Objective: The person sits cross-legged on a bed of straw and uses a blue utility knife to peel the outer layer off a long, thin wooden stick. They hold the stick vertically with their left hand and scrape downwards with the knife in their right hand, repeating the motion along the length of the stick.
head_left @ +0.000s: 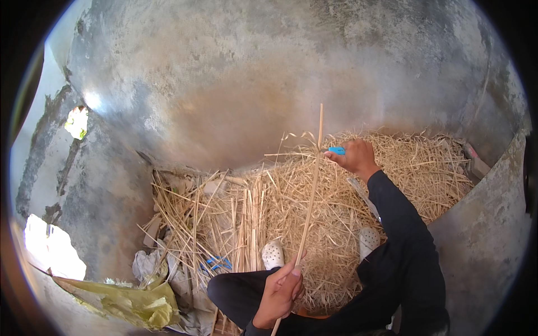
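Observation:
My left hand (279,294) is closed around the lower part of a long, thin, pale cane strip (310,215), which slants up and away from me. Farther off, my right hand (358,157) grips a small blue-handled tool (337,150) right beside the upper part of the strip. Whether the tool has a blade cannot be made out. Thin curled shavings (302,139) hang about the strip at that spot. Below and around it lies a thick bed of straw-coloured shavings (330,235).
A bundle of cane strips (255,210) lies left of centre, with loose ones strewn beside it. Blue scissor-like handles (218,262) and a yellow sack (145,305) lie at lower left. Concrete walls (252,84) enclose the spot. My feet in pale clogs (273,255) rest among the shavings.

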Motion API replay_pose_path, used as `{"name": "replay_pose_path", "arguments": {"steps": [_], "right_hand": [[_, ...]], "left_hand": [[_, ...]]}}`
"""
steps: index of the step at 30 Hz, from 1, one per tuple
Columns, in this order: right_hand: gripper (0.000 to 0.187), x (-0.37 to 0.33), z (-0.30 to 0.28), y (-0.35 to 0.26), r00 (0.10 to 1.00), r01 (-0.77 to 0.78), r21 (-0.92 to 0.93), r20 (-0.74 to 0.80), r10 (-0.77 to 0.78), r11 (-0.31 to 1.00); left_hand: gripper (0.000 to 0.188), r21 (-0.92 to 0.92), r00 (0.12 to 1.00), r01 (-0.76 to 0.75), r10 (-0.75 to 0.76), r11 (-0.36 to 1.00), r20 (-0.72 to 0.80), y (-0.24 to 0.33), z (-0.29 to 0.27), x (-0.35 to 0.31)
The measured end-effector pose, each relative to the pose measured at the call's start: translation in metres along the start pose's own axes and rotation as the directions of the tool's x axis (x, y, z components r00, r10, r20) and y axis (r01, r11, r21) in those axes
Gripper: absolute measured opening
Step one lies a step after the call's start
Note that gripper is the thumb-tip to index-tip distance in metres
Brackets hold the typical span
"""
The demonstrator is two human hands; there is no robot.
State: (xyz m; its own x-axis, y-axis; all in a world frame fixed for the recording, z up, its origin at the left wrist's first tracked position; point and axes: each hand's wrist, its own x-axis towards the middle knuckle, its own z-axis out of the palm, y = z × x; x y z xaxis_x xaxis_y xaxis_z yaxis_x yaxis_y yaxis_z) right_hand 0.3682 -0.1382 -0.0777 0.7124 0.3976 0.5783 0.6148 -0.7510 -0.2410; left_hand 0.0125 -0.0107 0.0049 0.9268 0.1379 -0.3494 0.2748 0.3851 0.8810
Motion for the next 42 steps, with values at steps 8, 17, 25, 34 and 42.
{"name": "replay_pose_path", "arguments": {"steps": [8, 17, 25, 34, 42], "right_hand": [[0.079, -0.034, 0.043, 0.118, 0.773, -0.620, -0.150, 0.051, 0.632, 0.770], [0.078, -0.015, -0.015, -0.002, 0.982, -0.135, 0.409, 0.176, 0.067, 0.903], [0.075, -0.011, -0.035, -0.031, 0.988, 0.060, 0.155, 0.131, -0.081, 0.986], [0.084, 0.011, -0.006, 0.099, 0.847, -0.529, 0.093, 0.009, 0.531, 0.843], [0.076, 0.000, -0.015, 0.021, 0.900, -0.437, 0.430, 0.223, 0.376, 0.790]], "left_hand": [[0.045, 0.013, 0.999, 0.038, -0.038, 0.999, -0.017, -0.002, 0.006, -0.026], [0.043, -0.066, 0.993, 0.008, -0.016, 0.998, -0.119, 0.010, -0.009, -0.011], [0.042, 0.326, 0.989, -0.126, 0.145, 0.937, -0.035, -0.005, -0.007, -0.028], [0.034, 0.308, 1.000, -0.023, 0.019, 0.951, 0.015, -0.017, -0.004, -0.064], [0.043, -0.006, 0.997, 0.042, -0.041, 0.999, 0.062, 0.014, -0.013, -0.025]]}}
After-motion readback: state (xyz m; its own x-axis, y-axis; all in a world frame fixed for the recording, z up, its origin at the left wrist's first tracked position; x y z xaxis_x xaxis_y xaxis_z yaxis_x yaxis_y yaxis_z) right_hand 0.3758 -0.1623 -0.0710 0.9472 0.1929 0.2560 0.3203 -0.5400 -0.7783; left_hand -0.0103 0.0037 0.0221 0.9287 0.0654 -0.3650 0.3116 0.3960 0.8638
